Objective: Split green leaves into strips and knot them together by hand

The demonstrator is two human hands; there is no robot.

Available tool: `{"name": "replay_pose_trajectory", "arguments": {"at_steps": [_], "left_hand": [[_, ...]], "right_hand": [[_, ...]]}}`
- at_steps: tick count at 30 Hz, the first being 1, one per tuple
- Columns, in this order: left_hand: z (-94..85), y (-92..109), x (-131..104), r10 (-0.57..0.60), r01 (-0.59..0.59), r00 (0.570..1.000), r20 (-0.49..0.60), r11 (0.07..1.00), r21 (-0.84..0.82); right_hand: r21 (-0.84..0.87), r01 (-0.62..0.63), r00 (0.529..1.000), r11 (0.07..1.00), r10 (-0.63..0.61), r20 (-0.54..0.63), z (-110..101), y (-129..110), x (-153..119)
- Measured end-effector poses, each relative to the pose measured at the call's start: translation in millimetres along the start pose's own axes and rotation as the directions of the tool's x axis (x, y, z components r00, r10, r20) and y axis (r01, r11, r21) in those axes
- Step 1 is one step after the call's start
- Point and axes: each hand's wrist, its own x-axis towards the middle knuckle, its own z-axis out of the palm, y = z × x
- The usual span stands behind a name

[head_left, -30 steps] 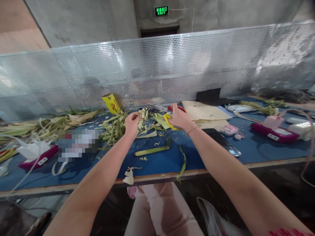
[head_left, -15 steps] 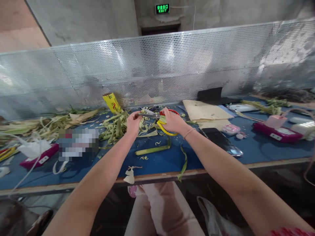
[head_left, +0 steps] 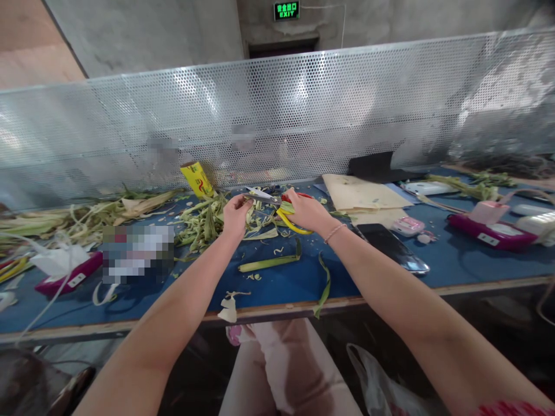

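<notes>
My right hand (head_left: 306,212) grips scissors (head_left: 274,200) with red and yellow handles, and a bit of green leaf shows by its fingers. The blades point left and are spread apart. Closed at the blade tips is my left hand (head_left: 236,212), its fingertips pinched on something too small to make out. A heap of green plant scraps (head_left: 206,228) lies to the left of that hand. Below both hands, a cut green stalk (head_left: 269,264) rests on the blue table (head_left: 277,292). A curled leaf strip (head_left: 322,286) hangs at the table's front edge.
A yellow box (head_left: 196,179) stands behind the scraps. Brown paper sheets (head_left: 364,193), a dark phone (head_left: 392,248) and a pink case (head_left: 407,226) lie to the right. Magenta power strips (head_left: 491,231) with cables sit on both sides. A perforated metal screen (head_left: 277,115) rises behind.
The scissor blades have spread apart, and the yellow handle has shifted slightly. Both hands stay nearly in place.
</notes>
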Motion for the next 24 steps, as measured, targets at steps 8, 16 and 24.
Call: {"name": "replay_pose_trajectory", "arguments": {"at_steps": [8, 16, 24], "left_hand": [[-0.6, -1, 0, -0.017, 0.017, 1.0, -0.012, 1.0, 0.011], [-0.4, -1, 0, -0.046, 0.047, 0.998, -0.045, 0.998, 0.034], [2.8, 2, 0, -0.177, 0.168, 0.984, -0.037, 0.969, -0.182]], "right_hand": [[-0.097, -0.006, 1.0, 0.995, 0.008, 0.021, -3, 3, 3], [-0.143, -0.055, 0.996, 0.988, 0.064, 0.056, -8, 4, 3], [0.134, -0.17, 0.98, 0.976, 0.182, -0.081, -1, 14, 6]]}}
